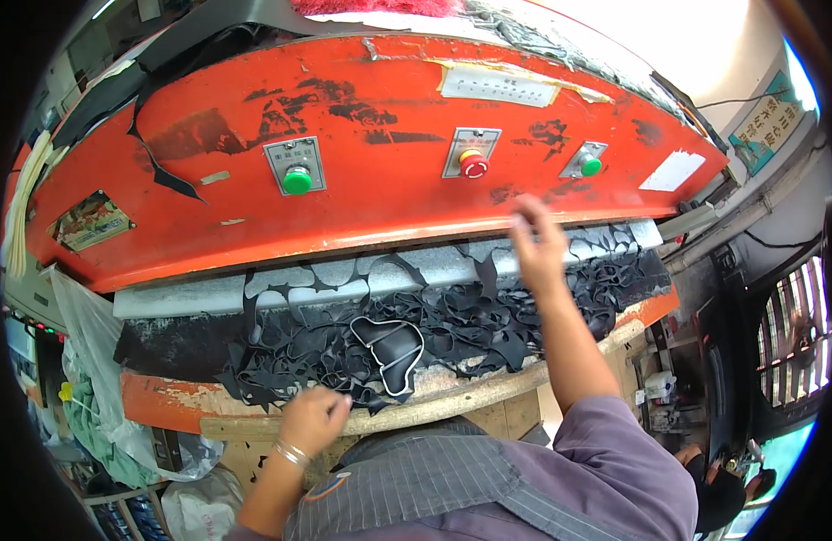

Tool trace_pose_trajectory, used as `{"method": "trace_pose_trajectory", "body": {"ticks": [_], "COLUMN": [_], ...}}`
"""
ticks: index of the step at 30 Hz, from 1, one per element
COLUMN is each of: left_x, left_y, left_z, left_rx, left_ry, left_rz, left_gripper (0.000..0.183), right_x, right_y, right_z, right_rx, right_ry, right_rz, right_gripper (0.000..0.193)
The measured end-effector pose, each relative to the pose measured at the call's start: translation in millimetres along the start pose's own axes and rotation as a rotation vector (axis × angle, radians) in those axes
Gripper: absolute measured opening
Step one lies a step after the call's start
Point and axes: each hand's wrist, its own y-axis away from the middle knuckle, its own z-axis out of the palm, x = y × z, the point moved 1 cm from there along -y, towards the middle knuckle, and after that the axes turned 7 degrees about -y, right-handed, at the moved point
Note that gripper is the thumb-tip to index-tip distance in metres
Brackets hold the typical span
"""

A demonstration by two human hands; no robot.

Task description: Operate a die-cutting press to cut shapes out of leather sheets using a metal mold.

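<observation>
A silvery metal cutting die with a curved, two-lobed outline and a thin crossbar lies on a tangled heap of thin black cut-out scraps, near the front edge of the press bed; smooth black material shows inside its rim. The left hand is beside it, fingers curled; I cannot tell whether they grip anything. The right hand is raised before the scuffed red metal panel, fingers loosely bent, slightly parted and bare.

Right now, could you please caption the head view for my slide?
Left hand near a silvery frame on black scraps, right hand raised before a red machine.
</observation>
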Motion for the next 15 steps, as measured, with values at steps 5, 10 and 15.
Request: {"method": "trace_pose_trajectory", "body": {"ticks": [5,10,15], "left_x": [8,3,-6], "left_y": [10,7,8], "left_z": [21,18,11], "left_rx": [0.125,0.199,0.069], "left_ry": [-0.076,-0.090,-0.052], "left_rz": [-0.008,-0.044,0.001], "left_gripper": [0.013,0.010,0.010], "right_x": [-28,-29,16], "right_y": [55,32,7], "right_z": [97,143,149], "right_rx": [-0.643,-0.674,-0.637], "right_ry": [0.082,0.417,0.712], "right_rz": [-0.266,-0.279,0.134], "right_gripper": [0.029,0.035,0.045]}}
